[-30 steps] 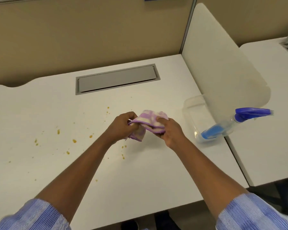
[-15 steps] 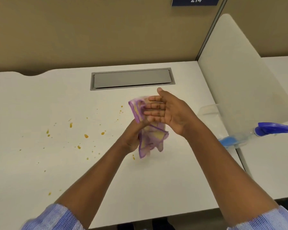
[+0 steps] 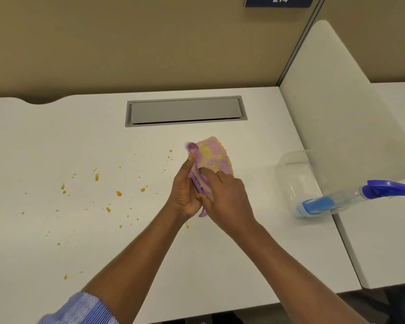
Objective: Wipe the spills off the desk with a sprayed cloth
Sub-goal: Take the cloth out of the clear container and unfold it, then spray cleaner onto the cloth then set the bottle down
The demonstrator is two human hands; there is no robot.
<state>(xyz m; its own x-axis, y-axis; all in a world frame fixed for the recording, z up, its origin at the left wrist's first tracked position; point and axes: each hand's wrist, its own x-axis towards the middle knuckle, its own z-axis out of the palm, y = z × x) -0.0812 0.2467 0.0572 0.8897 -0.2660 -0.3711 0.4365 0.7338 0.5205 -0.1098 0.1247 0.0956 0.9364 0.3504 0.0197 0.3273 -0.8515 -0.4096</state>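
A purple and yellow cloth (image 3: 213, 157) is held above the middle of the white desk (image 3: 56, 141). My left hand (image 3: 185, 195) grips its lower left edge with the thumb up along the cloth. My right hand (image 3: 227, 197) presses on the cloth from the right, fingers folded over its lower part. Orange spill drops (image 3: 119, 193) are scattered over the desk to the left of my hands. A spray bottle (image 3: 351, 199) with blue liquid and a blue trigger head lies on its side at the desk's right edge.
A clear plastic container (image 3: 295, 169) sits by the white side divider (image 3: 332, 108) on the right. A grey cable hatch (image 3: 185, 111) is set in the desk at the back. A tan partition wall rises behind, and another desk (image 3: 384, 242) adjoins on the right.
The cloth hung loose from my left hand under an open right hand; now it is folded flatter and higher, with my right hand closed down onto it.
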